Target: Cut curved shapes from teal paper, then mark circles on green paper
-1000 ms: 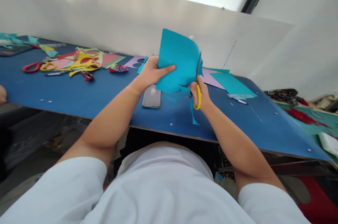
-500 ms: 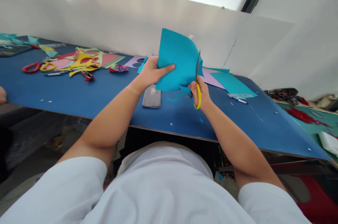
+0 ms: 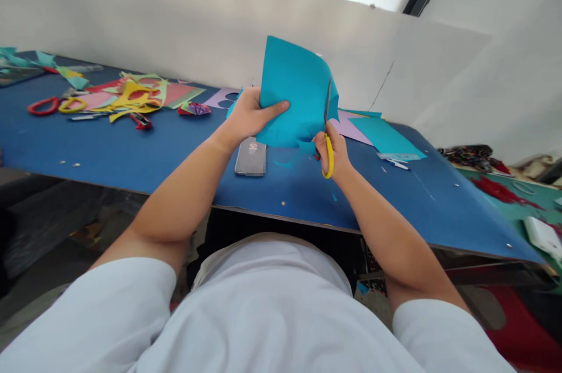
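My left hand [image 3: 254, 113] pinches the left edge of a blue sheet of paper [image 3: 294, 92], thumb on the front and fingers behind. The sheet is raised above the table, upright and slightly curved. In my right hand [image 3: 336, 153] is a pair of scissors [image 3: 329, 156] with yellow handles, blades pointing up along the sheet's right side. A strip of the paper folds away to the right of the blades. The lower edge of the sheet is ragged near my right thumb. Below the paper, a dark phone [image 3: 250, 157] lies on the table.
Blue table [image 3: 193, 162] against a pale wall. Left lie paper scraps [image 3: 134, 98], red-handled scissors [image 3: 44, 106], yellow-handled scissors [image 3: 72, 105] and a red clip-like item [image 3: 141, 121]. Right are a blue sheet [image 3: 386, 134], a lilac sheet [image 3: 350, 128] and a pen [image 3: 398, 164]. A green surface [image 3: 504, 215] adjoins.
The scissor blades look more closed, and the strip to their right bends out a little further. The view has shifted slightly. A hand at the far left edge has gone out of view.
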`<control>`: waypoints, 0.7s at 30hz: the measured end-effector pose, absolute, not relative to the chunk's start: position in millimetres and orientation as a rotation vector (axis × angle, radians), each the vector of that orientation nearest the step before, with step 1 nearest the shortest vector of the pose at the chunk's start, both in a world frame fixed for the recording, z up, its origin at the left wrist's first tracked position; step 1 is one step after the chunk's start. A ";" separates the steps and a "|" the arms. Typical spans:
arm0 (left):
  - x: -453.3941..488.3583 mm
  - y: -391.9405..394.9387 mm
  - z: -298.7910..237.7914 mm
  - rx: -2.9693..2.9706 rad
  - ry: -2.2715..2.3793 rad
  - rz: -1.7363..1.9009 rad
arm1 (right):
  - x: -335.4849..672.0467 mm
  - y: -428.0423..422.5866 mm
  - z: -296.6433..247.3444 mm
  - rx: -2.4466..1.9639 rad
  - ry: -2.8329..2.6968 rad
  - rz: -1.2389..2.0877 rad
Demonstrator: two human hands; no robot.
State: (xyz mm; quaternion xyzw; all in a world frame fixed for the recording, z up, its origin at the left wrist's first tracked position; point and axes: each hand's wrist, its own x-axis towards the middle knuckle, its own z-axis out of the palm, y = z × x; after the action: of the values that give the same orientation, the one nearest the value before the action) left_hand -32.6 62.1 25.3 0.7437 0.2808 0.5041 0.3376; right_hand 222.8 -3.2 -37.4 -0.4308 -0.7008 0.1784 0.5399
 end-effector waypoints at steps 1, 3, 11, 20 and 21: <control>-32.8 63.0 25.2 1.946 0.738 1.317 | 222.8 -3.4 -37.5 -1.021 -1.665 0.431; -33.3 64.2 24.8 1.960 0.738 1.323 | 222.5 -3.8 -37.5 -1.013 -1.662 0.434; -33.1 60.7 25.5 1.951 0.739 1.318 | 219.7 -5.9 -35.0 -0.989 -1.650 0.427; -34.1 56.8 28.6 1.926 0.731 1.361 | 221.1 -7.0 -37.2 -0.992 -1.626 0.457; -34.6 56.9 28.9 1.932 0.738 1.365 | 221.3 -6.9 -37.3 -0.997 -1.629 0.457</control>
State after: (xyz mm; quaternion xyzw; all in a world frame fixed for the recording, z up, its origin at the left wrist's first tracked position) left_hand -34.6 56.9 28.9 0.7372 0.2816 0.5207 0.3258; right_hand 221.3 -6.9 -37.3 -0.4222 -0.6899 0.1936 0.5553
